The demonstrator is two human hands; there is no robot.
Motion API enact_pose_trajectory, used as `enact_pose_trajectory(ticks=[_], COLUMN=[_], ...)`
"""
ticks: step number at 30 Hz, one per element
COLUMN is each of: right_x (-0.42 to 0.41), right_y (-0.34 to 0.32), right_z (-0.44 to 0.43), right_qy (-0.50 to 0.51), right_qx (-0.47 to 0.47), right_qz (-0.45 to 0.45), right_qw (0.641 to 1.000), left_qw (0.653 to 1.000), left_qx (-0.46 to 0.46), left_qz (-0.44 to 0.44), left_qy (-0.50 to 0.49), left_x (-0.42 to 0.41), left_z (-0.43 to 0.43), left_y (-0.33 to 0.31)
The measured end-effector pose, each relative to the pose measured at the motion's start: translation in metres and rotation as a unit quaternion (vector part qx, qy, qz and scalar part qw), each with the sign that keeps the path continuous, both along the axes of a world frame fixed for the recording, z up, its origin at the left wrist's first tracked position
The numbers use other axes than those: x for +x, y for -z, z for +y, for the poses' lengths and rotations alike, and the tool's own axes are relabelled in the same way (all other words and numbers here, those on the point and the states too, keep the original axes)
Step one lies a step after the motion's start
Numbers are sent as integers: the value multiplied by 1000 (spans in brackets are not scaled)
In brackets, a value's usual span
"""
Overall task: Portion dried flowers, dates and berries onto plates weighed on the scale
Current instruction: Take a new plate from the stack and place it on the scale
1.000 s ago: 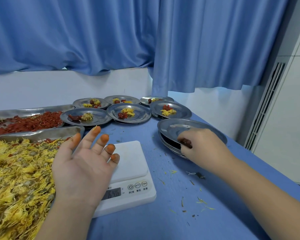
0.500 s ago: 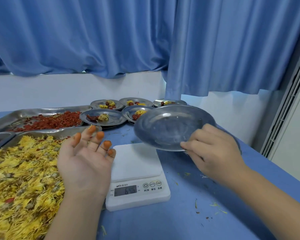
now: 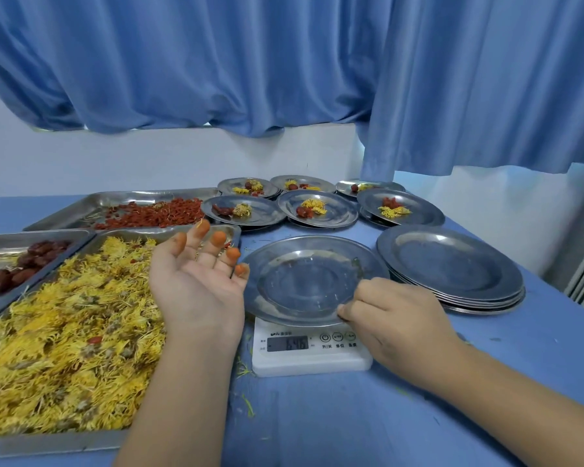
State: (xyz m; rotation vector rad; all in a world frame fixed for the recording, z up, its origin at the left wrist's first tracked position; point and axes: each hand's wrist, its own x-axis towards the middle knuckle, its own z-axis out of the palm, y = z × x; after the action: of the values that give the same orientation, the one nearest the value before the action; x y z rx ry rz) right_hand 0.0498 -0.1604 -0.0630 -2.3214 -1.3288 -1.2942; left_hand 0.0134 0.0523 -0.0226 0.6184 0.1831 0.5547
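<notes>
Dried flowers, yellow and stringy, fill the biggest tray, which takes up the near left corner of the blue surface. Behind it, toward the far edge, a second steel tray holds a thin layer of red berries. A third tray at the left edge holds dark red dates; only part of it is in view.

Near the right edge sits a stack of empty plates. Just left of that stack, one empty plate lies on the scale and hides most of its platform. Along the far edge stand six filled plates in two rows, each with a little heap of flowers and some red fruit.

The white scale sits in the middle of the surface, toward the near edge, and its display is lit with digits. Loose yellow petals lie around its base.

The left hand hovers palm up over the right edge of the flower tray, fingers spread and holding nothing. Its fingertips are stained orange, and the little finger is just beside the plate's left rim. The right hand pinches the near right rim of the plate on the scale, fingers curled under.
</notes>
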Motion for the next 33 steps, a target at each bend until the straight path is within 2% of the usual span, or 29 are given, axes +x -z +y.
enact_pose_trajectory(ticks=[5, 12, 16, 22, 26, 33], right_x=[3, -1, 2, 5, 0, -1], right_y=[1, -6, -17, -23, -19, -18], right_z=[3, -10, -27, -39, -31, -29], right_qy=[31, -20, -29, -14, -8, -1], right_qx=[-14, 0, -3, -75, -93, -111], right_qz=[60, 185, 217, 292, 320, 348], right_qw=[998, 982, 976, 954, 943, 931], left_qw=[999, 992, 974, 943, 926, 923], left_qx=[22, 93, 179, 274, 306, 340], left_qz=[30, 87, 135, 188, 218, 177], left_qy=[-10, -22, -14, -29, -22, -34], left_x=[0, -2, -3, -2, 0, -1], left_z=[-1, 0, 0, -6, -7, -4], left_y=[0, -3, -6, -16, -20, -4])
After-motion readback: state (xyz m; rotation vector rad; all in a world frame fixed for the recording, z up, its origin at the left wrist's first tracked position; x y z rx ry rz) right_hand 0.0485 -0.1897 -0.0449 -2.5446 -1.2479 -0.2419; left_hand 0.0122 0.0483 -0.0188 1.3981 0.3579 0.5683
